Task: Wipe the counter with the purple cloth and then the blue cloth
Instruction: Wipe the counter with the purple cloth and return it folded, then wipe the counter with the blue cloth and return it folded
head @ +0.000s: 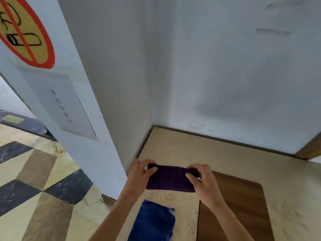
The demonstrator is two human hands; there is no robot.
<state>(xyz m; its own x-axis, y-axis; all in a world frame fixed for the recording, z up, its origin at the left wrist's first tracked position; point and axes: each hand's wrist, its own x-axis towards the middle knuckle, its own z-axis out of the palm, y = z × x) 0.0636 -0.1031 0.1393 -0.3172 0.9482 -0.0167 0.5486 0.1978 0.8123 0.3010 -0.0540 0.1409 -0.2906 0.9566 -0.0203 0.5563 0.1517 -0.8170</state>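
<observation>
The purple cloth (pixel 169 179) is folded into a rectangle and held over the beige stone counter (pixel 191 153). My left hand (pixel 139 173) pinches its left end and my right hand (pixel 203 181) pinches its right end. Whether the cloth touches the counter I cannot tell. Closer to me, the blue cloth (pixel 154 221) lies crumpled on the counter beside my left forearm, untouched.
A dark wooden panel (pixel 238 206) is set into the counter under my right arm. White walls (pixel 225 84) close the counter at the back and left. A pillar with a no-smoking sign (pixel 22 30) stands left, with patterned floor tiles (pixel 43 188) below.
</observation>
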